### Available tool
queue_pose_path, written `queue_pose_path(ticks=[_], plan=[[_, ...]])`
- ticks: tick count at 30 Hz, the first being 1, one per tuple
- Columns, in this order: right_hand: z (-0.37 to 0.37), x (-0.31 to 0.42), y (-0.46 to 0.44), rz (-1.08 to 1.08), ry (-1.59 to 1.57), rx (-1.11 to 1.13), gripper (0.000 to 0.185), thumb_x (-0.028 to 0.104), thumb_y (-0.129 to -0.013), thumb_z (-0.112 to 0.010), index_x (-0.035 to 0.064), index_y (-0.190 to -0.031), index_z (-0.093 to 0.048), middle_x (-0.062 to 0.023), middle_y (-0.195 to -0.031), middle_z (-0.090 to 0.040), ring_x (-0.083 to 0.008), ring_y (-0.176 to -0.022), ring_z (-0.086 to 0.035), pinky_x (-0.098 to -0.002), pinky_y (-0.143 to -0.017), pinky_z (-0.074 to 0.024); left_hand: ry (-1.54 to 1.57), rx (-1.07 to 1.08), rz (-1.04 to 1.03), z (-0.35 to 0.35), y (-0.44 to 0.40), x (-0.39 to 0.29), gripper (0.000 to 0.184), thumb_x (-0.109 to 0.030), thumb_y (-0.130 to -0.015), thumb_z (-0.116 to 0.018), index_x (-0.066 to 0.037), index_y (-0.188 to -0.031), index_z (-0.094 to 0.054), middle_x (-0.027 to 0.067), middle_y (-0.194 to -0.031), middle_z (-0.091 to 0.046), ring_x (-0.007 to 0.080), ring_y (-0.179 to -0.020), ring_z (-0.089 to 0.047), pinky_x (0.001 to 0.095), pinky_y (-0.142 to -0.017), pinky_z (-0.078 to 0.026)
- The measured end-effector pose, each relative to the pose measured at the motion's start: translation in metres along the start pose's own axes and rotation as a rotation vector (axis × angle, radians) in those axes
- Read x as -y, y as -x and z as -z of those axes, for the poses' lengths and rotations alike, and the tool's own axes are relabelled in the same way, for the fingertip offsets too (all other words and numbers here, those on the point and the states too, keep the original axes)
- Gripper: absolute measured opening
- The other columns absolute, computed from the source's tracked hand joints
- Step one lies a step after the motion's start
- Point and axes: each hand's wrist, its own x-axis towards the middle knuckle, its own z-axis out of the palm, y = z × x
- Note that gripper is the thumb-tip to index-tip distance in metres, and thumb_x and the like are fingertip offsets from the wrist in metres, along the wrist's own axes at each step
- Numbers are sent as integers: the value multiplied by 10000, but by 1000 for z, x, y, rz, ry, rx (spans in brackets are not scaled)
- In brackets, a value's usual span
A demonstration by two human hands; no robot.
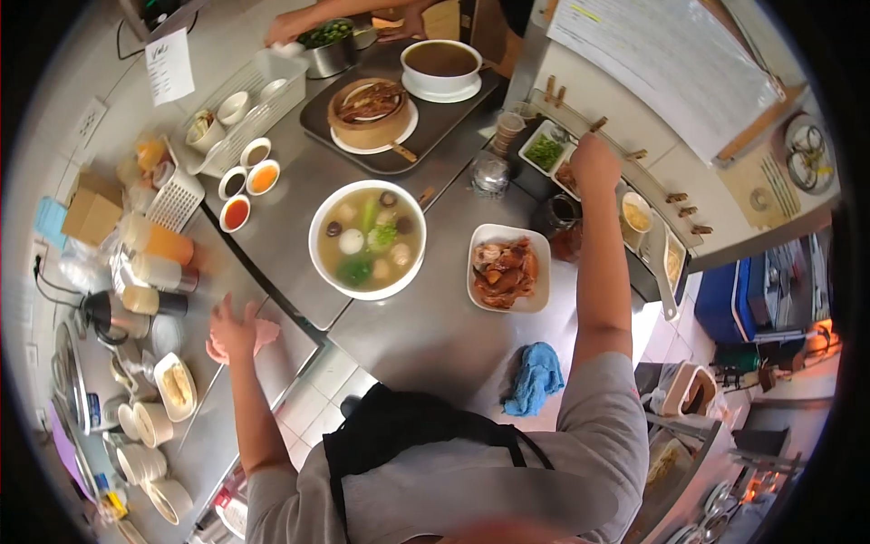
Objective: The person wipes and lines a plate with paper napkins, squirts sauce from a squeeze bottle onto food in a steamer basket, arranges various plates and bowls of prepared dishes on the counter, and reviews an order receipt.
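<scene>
My left hand point(234, 334) is over a pink cloth point(266, 334) at the left counter's edge, its fingers apart. I cannot tell how firmly it touches the cloth. My right hand point(595, 165) reaches over the row of topping containers at the right, fingers curled together; what they hold, if anything, is hidden. Beside it is a tub of chopped green onion point(545, 150). In front of me stands a white bowl of soup point(367, 239) with broccoli, mushrooms and pale balls. To its right sits a square white dish of browned meat pieces point(507, 274).
A dark tray point(362, 161) bears a wooden bucket point(370, 127) of meat and a white bowl of brown broth point(441, 62). Small sauce cups point(236, 214) stand left. A blue cloth point(534, 379) lies near me. Another person's arm point(313, 20) reaches toward a pot of greens point(328, 56).
</scene>
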Motion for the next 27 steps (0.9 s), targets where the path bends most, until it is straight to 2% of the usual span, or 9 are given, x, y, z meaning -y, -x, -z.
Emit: queue_pose_path(ticks=[2,5,8,12,15,18,21,24,27], plan=[[-11,-13,-12,20,28,99,218,163,-769,-431,41,-847,-594,-185,-877,-590,-327,-819,-573,-421,-696,-455,-190,63,93,-14,8,39,550,-424,-673,-612,-194,-1154,-475,217,-1119,-447,367,-1070,-395,434,-894,-322],[-33,-29,-30,61,-51,137,233,181,-759,-433,50,-841,-608,-169,-893,-595,-308,-874,-564,-420,-723,-451,-150,20,196,-20,32,44,593,-410,-681,-604,-204,-1205,-420,232,-1156,-410,387,-1135,-297,451,-928,-285],[-34,-31,-17,-50,28,256,257,187,-772,-429,59,-890,-617,-155,-965,-584,-293,-918,-560,-405,-740,-455,-56,-137,-17,-39,36,65,583,-374,-712,-576,-199,-1233,-380,218,-1178,-394,392,-1149,-252,450,-944,-269],[-72,-52,-15,-75,190,397,279,186,-791,-417,62,-941,-617,-136,-1017,-578,-275,-941,-560,-387,-745,-461,-56,-256,-97,-38,38,58,507,-333,-744,-546,-164,-1203,-413,177,-1160,-414,380,-1109,-308,456,-943,-271],[-51,-41,-11,-132,133,364,260,152,-792,-417,57,-937,-611,-171,-1036,-559,-293,-982,-534,-383,-756,-463,-73,-319,-118,-38,40,59,479,-324,-748,-543,-148,-1180,-438,164,-1127,-430,378,-1080,-341,457,-933,-287],[-56,-44,-22,-70,248,360,251,153,-780,-437,49,-935,-603,-172,-1057,-546,-285,-958,-546,-382,-737,-470,-82,-351,-107,-37,42,54,463,-326,-746,-542,-141,-1162,-456,175,-1098,-435,377,-1063,-360,457,-918,-306],[-68,-56,-14,153,402,61,225,159,-761,-451,42,-862,-614,-155,-959,-585,-274,-899,-568,-376,-714,-475,-88,-361,-88,-39,42,53,461,-329,-743,-544,-148,-1158,-460,186,-1093,-430,380,-1064,-360,459,-905,-319],[-64,-65,-7,174,291,99,199,153,-738,-465,31,-781,-617,-152,-823,-603,-276,-853,-576,-370,-697,-478,-88,-355,-70,-42,42,56,462,-331,-739,-547,-157,-1159,-461,191,-1102,-423,386,-1067,-356,467,-899,-319],[-66,-85,-10,262,217,343,243,117,-754,-421,9,-839,-621,-187,-867,-602,-301,-786,-593,-385,-709,-469,-92,-351,-63,-46,42,59,459,-332,-739,-547,-162,-1156,-463,188,-1108,-420,392,-1068,-353,472,-900,-313]])
